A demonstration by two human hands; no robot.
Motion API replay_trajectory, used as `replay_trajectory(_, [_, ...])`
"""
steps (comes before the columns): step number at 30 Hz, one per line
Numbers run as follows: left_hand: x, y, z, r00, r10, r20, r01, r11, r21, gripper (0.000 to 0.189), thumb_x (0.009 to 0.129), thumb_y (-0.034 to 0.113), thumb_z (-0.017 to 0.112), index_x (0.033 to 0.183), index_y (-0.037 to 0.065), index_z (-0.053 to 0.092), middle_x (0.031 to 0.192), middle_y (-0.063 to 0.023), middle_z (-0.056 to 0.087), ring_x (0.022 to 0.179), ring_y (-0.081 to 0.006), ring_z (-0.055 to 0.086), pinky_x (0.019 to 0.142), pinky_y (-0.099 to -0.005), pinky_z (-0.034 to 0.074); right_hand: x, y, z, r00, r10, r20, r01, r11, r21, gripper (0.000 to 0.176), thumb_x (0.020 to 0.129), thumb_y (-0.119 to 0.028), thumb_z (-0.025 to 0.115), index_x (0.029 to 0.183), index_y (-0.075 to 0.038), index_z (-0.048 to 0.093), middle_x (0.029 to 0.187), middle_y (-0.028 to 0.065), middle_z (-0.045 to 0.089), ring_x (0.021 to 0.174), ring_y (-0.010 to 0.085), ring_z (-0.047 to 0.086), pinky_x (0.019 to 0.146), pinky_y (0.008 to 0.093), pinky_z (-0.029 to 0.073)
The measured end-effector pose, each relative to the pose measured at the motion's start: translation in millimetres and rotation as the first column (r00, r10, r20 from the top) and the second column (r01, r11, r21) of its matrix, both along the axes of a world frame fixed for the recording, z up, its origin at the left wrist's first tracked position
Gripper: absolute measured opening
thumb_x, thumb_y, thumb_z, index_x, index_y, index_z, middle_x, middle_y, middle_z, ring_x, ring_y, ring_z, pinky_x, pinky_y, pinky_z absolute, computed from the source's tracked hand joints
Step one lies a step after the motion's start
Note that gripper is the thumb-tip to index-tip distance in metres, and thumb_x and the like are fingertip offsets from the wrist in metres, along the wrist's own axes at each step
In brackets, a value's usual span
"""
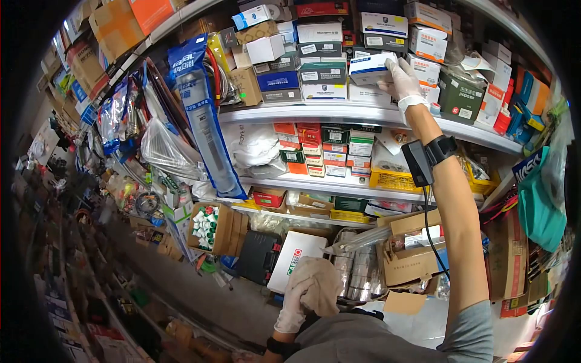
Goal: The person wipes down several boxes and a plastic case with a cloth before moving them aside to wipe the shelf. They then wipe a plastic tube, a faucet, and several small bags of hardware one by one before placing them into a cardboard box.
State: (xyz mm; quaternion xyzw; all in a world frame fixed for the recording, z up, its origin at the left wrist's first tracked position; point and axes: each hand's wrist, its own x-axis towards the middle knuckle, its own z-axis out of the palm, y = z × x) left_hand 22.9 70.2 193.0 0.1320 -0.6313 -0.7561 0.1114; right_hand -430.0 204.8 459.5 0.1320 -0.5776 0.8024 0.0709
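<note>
My right hand (404,80), in a white glove, reaches to the upper shelf. Its fingers are closed on the right end of a white and blue box (370,65), which sits tilted among the stacked boxes. Low in the view, near my body, my gloved left hand (293,308) grips a beige cloth (316,284) that hangs bunched over the fingers. Around the right hand stand stacked boxes, among them an orange and white box (428,43) and a dark green box (461,97). A black device with a cable (417,163) is strapped to my right wrist.
A long blue package (203,115) hangs at the left of the shelves. Below are small stacked boxes (334,151) and a yellow basket (393,179). On the floor stand a carton of white and green pieces (229,233), a black case (257,256) and an open carton (411,266).
</note>
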Motion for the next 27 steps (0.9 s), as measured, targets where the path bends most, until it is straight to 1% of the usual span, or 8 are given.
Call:
replay_trajectory(1, [-1.4, -0.6, 1.4, 1.0, -0.006, -0.003, 0.006, 1.0, -0.017, 0.043, 0.09, 0.007, 0.056, 0.132, -0.003, 0.052, 0.132, -0.0096, 0.056, 0.121, -0.02, 0.053, 0.104, -0.0313, 0.041, 0.1, -0.1, -0.3, 1.0, 0.007, 0.004, -0.007, 1.0, -0.018, 0.079, 0.089, -0.028, 0.072, 0.151, -0.007, 0.027, 0.101, 0.0144, 0.062, 0.073, 0.0236, 0.063, 0.064, 0.0351, 0.057])
replay_trajectory(3, [-3.5, 0.4, -3.8, 0.99, 0.029, 0.141, -0.084, 0.911, 0.405, 0.043, 0.091, 0.009, 0.056, 0.133, -0.003, 0.051, 0.132, -0.0094, 0.056, 0.122, -0.0203, 0.053, 0.105, -0.032, 0.041, 6.4, -0.6, -4.7, 0.998, -0.031, -0.052, 0.028, 0.997, -0.071, 0.074, 0.09, -0.03, 0.068, 0.148, -0.001, 0.032, 0.108, 0.0148, 0.064, 0.065, 0.0152, 0.066, 0.059, 0.0242, 0.057])
replay_trajectory(6, [-2.4, -1.6, -4.3, 0.976, 0.041, 0.214, -0.155, 0.822, 0.548, 0.046, 0.092, 0.01, 0.056, 0.135, -0.003, 0.049, 0.132, -0.0094, 0.056, 0.123, -0.0207, 0.052, 0.105, -0.033, 0.04, 30.9, 4.1, -8.5, 0.998, -0.01, -0.054, -0.002, 0.979, -0.204, 0.066, 0.093, -0.025, 0.065, 0.147, -0.001, 0.034, 0.12, 0.0169, 0.06, 0.08, 0.0226, 0.069, 0.067, 0.0277, 0.06])
replay_trajectory(9, [4.0, -0.4, 11.8, 0.985, 0.046, 0.169, -0.128, 0.846, 0.517, 0.048, 0.094, 0.013, 0.053, 0.138, -0.003, 0.046, 0.136, -0.0107, 0.053, 0.126, -0.0217, 0.05, 0.106, -0.0339, 0.04, 61.9, 17.9, -23.1, 0.99, 0.123, -0.065, -0.133, 0.97, -0.202, 0.052, 0.096, -0.031, 0.06, 0.137, -0.004, 0.045, 0.112, 0.0163, 0.063, 0.093, 0.0279, 0.067, 0.087, 0.0331, 0.055])
replay_trajectory(13, [7.3, -9.4, -11.2, 0.987, 0.015, 0.159, -0.112, 0.778, 0.619, 0.049, 0.095, 0.016, 0.05, 0.14, -0.002, 0.044, 0.139, -0.0119, 0.05, 0.128, -0.0225, 0.049, 0.108, -0.0363, 0.04, 113.8, 42.8, -60.2, 0.97, 0.244, 0.005, -0.242, 0.966, -0.088, 0.049, 0.097, -0.025, 0.057, 0.14, -0.005, 0.045, 0.109, 0.0122, 0.065, 0.081, 0.0193, 0.068, 0.077, 0.0293, 0.058])
replay_trajectory(16, [5.3, -10.5, -24.2, 0.983, -0.031, 0.181, -0.106, 0.711, 0.695, 0.049, 0.097, 0.019, 0.05, 0.141, -0.003, 0.041, 0.139, -0.0132, 0.05, 0.129, -0.0229, 0.048, 0.108, -0.0368, 0.04, 137.6, 73.0, -104.3, 0.941, 0.326, 0.091, -0.322, 0.945, -0.054, 0.053, 0.097, -0.026, 0.057, 0.143, -0.004, 0.042, 0.117, 0.0118, 0.062, 0.084, 0.0177, 0.067, 0.076, 0.0271, 0.058])
replay_trajectory(21, [-3.2, -1.5, -27.9, 0.975, -0.106, 0.196, -0.09, 0.614, 0.784, 0.065, 0.098, 0.037, 0.053, 0.148, 0.001, 0.031, 0.148, -0.016, 0.041, 0.132, -0.0308, 0.045, 0.112, -0.0448, 0.036, 154.4, 152.3, -201.2, 0.91, 0.103, 0.403, -0.118, 0.993, 0.015, 0.057, 0.097, -0.028, 0.058, 0.146, -0.006, 0.039, 0.116, 0.0135, 0.064, 0.086, 0.0197, 0.068, 0.075, 0.0291, 0.059])
replay_trajectory(27, [-18.2, 17.5, -33.5, 0.962, -0.139, 0.236, -0.082, 0.676, 0.732, 0.063, 0.098, 0.042, 0.052, 0.145, 0.002, 0.036, 0.146, -0.0154, 0.044, 0.132, -0.0306, 0.045, 0.111, -0.0465, 0.037, 185.2, 229.5, -264.2, 0.831, -0.153, 0.535, 0.162, 0.986, 0.032, 0.053, 0.093, -0.033, 0.064, 0.14, -0.013, 0.048, 0.107, 0.0114, 0.065, 0.082, 0.021, 0.065, 0.077, 0.0328, 0.057])
